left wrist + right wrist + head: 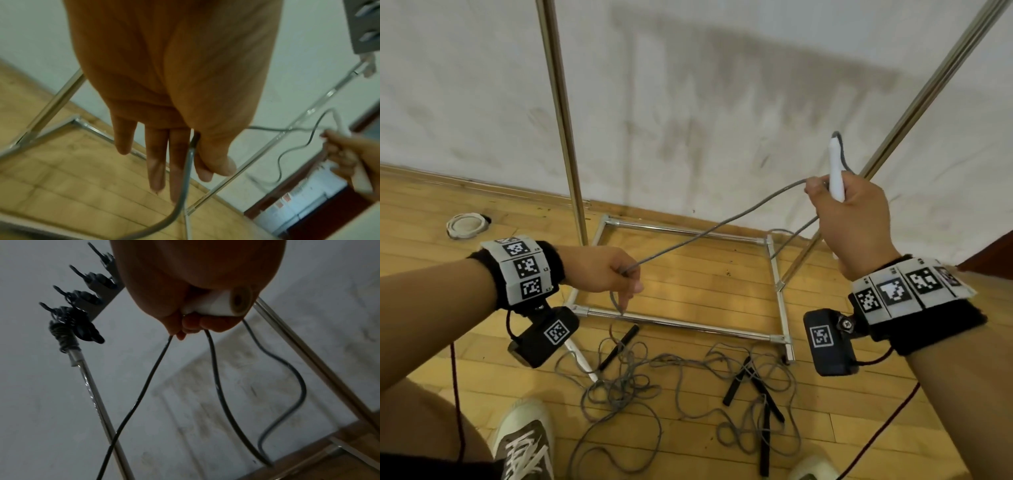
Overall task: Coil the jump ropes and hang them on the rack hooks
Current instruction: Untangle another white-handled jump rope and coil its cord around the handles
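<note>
My right hand grips a white jump-rope handle upright in front of the wall, with loops of its grey rope gathered in the same fist. From below, the handle's end sticks out of the right hand and the rope loops hang down. The rope runs taut down-left to my left hand, which pinches it between thumb and forefinger. Under the left hand the rope curves away. A coiled rope hangs on the lowest rack hook.
The chrome rack has a rectangular base on the wooden floor and two uprights. A tangle of grey ropes with black handles and a white handle lies before it. My shoe stands beside the tangle.
</note>
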